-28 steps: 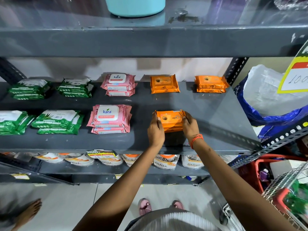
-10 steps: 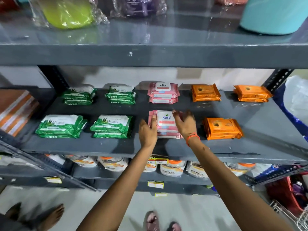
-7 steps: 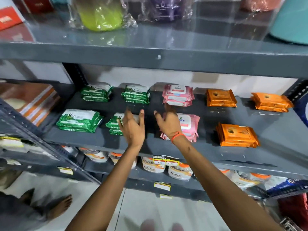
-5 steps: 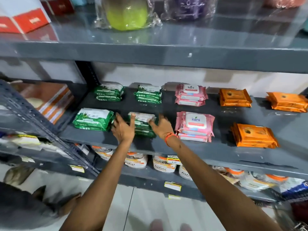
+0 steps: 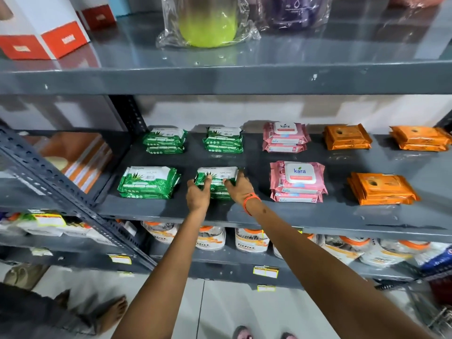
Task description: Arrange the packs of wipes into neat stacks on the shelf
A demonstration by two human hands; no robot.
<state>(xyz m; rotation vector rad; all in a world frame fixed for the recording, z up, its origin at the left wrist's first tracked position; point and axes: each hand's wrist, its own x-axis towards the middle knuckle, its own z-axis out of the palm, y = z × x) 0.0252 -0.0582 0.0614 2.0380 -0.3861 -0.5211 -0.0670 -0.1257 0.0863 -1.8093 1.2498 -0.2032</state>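
With both sets of fingers curled around its sides, held between left hand [image 5: 198,195] and right hand [image 5: 239,189]: green wipes stack [image 5: 216,182], front row of grey shelf [image 5: 244,211], between second green stack [image 5: 148,182] and pink stack [image 5: 297,181].

Green [image 5: 217,176], pink [image 5: 297,181], orange wipe stacks [image 5: 381,188] in two rows on grey shelf [image 5: 244,211]

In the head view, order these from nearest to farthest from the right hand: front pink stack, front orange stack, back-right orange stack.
From the right hand:
1. front pink stack, just to its right, front row.
2. front orange stack, further right, front row.
3. back-right orange stack, far right, at the back.
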